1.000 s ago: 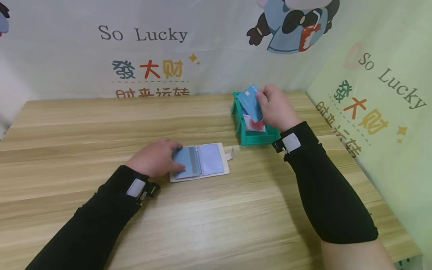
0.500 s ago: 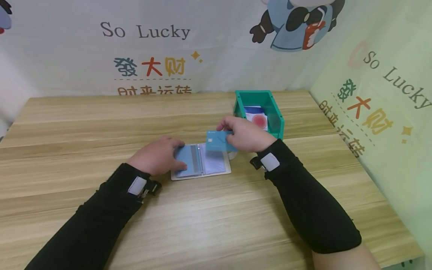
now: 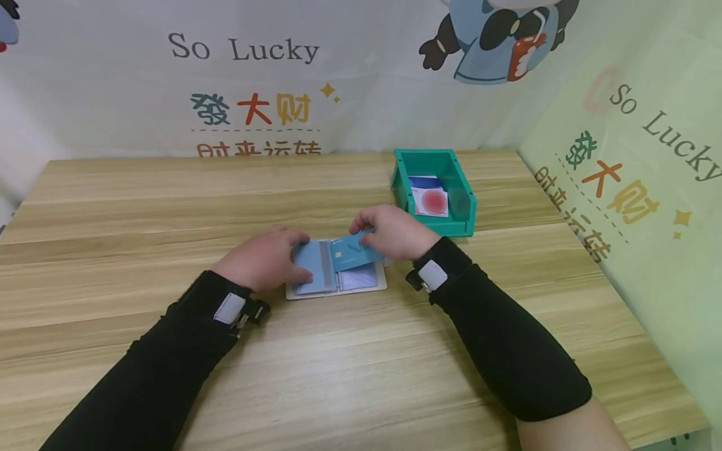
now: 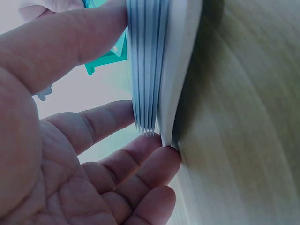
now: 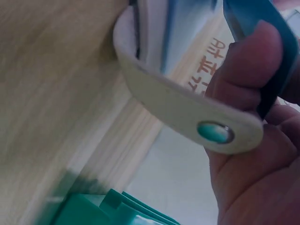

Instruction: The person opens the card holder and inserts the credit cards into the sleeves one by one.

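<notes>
An open card holder with a white cover and pale blue pages lies on the wooden table. My left hand rests on its left side; in the left wrist view the thumb and index finger press the pages, with other fingertips at the edge. My right hand pinches a blue bank card between thumb and fingers, tilted over the right page. Whether the card's edge is inside a sleeve, I cannot tell. The snap strap stands out close to the right hand.
A green bin stands at the back right, with a pink-and-white card and a dark blue one inside. Behind the table hangs a printed backdrop, which also runs along the right side.
My right hand has carried the blue bank card from the bin leftward and down to the holder's right page. The left hand has stayed on the left pages.
</notes>
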Demonstrator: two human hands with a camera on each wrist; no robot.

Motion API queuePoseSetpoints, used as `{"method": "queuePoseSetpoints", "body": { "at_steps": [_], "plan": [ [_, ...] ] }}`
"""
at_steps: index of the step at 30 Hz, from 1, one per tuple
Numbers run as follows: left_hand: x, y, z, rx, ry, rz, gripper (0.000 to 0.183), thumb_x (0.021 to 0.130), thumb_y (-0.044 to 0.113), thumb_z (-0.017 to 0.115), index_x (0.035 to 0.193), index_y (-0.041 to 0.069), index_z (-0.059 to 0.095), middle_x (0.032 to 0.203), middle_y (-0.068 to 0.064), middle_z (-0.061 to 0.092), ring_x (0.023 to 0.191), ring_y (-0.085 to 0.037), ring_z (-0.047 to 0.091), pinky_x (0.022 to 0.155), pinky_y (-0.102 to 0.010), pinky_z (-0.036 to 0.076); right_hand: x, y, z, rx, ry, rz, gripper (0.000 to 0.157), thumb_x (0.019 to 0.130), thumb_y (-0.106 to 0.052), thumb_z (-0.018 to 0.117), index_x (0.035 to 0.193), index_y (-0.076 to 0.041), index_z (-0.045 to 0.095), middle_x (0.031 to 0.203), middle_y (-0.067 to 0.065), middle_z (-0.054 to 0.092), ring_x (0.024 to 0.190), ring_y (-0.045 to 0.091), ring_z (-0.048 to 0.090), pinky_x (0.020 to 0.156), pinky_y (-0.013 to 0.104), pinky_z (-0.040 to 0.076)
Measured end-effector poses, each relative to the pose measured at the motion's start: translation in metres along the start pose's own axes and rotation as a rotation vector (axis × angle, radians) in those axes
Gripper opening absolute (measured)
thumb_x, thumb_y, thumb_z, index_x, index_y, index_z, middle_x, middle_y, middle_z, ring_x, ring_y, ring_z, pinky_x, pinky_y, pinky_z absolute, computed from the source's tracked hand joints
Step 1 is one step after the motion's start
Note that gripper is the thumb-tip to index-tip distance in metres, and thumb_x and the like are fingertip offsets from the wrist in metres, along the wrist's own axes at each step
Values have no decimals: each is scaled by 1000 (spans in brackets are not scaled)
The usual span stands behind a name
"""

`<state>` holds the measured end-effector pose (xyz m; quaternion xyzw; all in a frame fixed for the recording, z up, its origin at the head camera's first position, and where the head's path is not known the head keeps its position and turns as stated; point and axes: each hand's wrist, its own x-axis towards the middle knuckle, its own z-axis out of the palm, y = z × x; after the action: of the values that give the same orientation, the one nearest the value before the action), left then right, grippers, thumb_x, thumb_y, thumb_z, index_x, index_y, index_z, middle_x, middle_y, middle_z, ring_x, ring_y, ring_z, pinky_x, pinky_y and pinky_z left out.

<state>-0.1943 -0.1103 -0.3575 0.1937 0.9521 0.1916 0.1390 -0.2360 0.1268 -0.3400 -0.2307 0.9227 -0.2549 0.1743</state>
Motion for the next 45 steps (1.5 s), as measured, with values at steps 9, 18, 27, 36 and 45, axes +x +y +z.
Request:
{"method": "queuePoseSetpoints", "body": {
  "at_steps": [9, 18, 27, 36, 45],
  "plan": [
    [0, 1, -1, -4, 2, -2, 70, 77, 39, 74, 133, 5, 49, 123, -13, 51, 96, -25, 45, 88, -46, 43, 1, 2, -1, 112, 26, 42, 19, 93, -13, 57, 111, -11, 63, 102, 3, 61, 75, 16, 56, 60, 29, 50],
    [0, 0, 0, 4, 0, -5, 71, 77, 40, 75, 134, 5, 49, 125, -13, 50, 99, -25, 45, 91, -48, 41, 1, -2, 6, 57, 37, 32, 16, 92, -12, 58, 107, -11, 64, 99, 1, 62, 82, 15, 54, 75, 28, 50],
    [0, 0, 0, -2, 0, -1, 71, 77, 40, 74, 133, 5, 49, 124, -13, 51, 97, -25, 46, 89, -47, 42, 2, 3, 10, 44, 3, 15, 15, 92, -14, 60, 105, -12, 66, 100, 1, 63, 78, 13, 56, 69, 27, 50],
    [1, -1, 0, 10, 0, 0, 71, 77, 42, 74, 134, 7, 49, 126, -14, 50, 101, -25, 46, 90, -48, 42, 9, -4, 13, -37, -55, 7, 19, 89, -21, 65, 107, -15, 65, 100, -2, 62, 87, 12, 52, 80, 28, 47],
    [1, -1, 0, 14, -1, 12, 70, 77, 42, 74, 133, 8, 50, 124, -13, 51, 98, -25, 46, 88, -47, 43, 25, -13, 15, -131, -28, 19, 29, 82, -25, 73, 104, -13, 59, 91, 1, 58, 82, 16, 50, 76, 29, 44]
  ]
}}
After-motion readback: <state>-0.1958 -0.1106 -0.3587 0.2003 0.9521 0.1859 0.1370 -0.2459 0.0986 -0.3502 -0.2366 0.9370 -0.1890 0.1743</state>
